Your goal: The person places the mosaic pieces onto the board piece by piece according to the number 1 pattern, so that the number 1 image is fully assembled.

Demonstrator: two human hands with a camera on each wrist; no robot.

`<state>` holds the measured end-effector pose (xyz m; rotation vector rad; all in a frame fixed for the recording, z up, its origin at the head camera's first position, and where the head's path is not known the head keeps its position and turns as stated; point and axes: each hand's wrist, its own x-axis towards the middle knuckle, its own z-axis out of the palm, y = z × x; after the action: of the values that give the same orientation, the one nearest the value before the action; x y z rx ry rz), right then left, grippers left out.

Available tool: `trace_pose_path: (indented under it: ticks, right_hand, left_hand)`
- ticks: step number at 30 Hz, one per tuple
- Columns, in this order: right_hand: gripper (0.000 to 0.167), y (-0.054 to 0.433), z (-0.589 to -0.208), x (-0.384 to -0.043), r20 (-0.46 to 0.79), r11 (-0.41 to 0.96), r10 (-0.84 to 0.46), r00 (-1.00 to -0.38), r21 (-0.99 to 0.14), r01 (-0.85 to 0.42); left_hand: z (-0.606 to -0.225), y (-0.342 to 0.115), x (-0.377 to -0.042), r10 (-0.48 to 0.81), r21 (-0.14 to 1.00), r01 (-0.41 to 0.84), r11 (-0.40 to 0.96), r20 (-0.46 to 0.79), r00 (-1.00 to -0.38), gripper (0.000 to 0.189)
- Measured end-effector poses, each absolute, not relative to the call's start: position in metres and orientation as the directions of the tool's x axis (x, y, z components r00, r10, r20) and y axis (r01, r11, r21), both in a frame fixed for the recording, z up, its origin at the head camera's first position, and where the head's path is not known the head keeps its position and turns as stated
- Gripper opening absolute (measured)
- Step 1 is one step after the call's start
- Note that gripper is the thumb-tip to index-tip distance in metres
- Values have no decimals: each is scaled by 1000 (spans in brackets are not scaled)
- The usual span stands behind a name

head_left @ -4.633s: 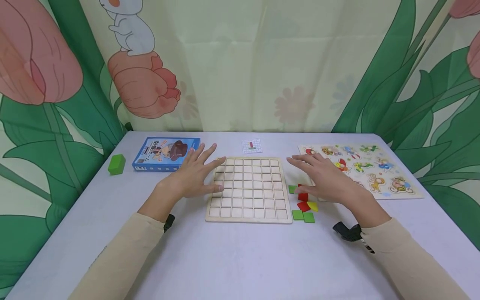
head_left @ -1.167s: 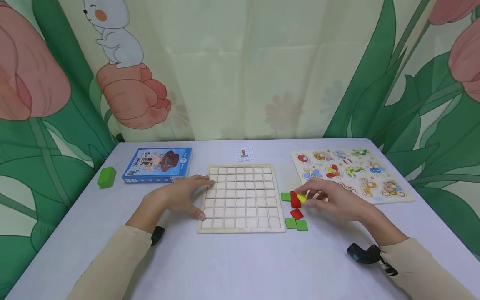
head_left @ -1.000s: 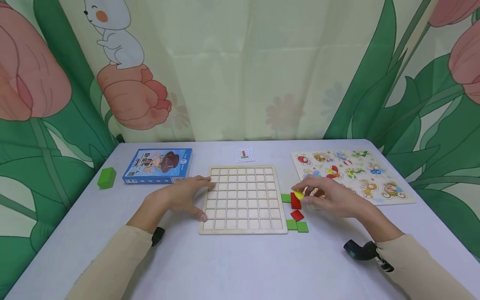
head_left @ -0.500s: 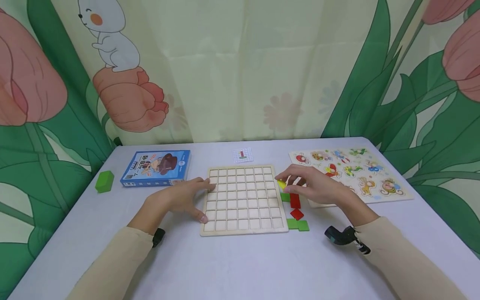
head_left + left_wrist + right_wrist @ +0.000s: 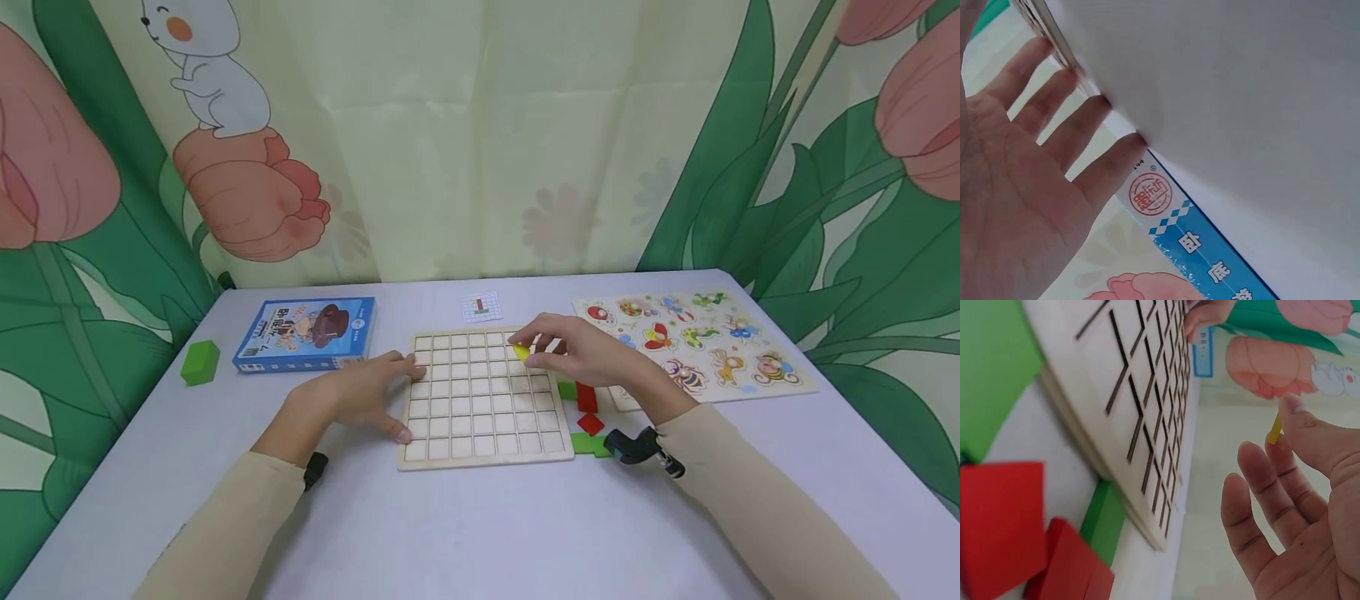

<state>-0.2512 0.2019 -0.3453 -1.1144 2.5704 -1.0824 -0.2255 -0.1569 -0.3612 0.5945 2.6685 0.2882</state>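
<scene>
Partly hidden, a yellow tile (image 5: 521, 352) sits pinched in the right hand (image 5: 573, 350), the left hand (image 5: 363, 392) spread against the grid board (image 5: 482, 403).

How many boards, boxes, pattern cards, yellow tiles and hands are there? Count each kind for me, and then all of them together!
Boards: 2 (grid board, picture board)
Boxes: 1 (blue box)
Pattern cards: 1 (pattern card)
Yellow tiles: 1 (yellow tile)
Hands: 2 (left hand, right hand)
Total: 7

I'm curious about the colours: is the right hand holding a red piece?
No, the right hand is pinching a yellow piece.
</scene>
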Motion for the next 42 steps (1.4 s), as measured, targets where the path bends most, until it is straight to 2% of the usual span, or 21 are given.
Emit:
trace_pose_path:
  ticks: [10,19,26,36,42]
  right_hand:
    - [34,181,-344,-264,143,453,-701,-699,-668,-590]
    - [35,164,-333,-278,161,440,-703,-693,-667,-601]
    - [36,151,-342,-285,151,431,-719,-679,-670,-605]
    - [35,137,-355,-298,126,486,-687,-716,-653,-581]
    - [34,125,-368,-301,89,516,-664,-742,-664,-541]
  left_hand:
    - [-364,-161,-226,475,362,368,856,-274,-836,87]
    - [-362,-163,-228,481,368,383,847,-225,-848,77]
    - [-359,-165,-227,487,378,391,839,-202,-850,74]
    - [-350,-160,-227,475,351,371,860,-282,-834,73]
    - [-357,-163,-228,478,343,374,862,-299,-826,73]
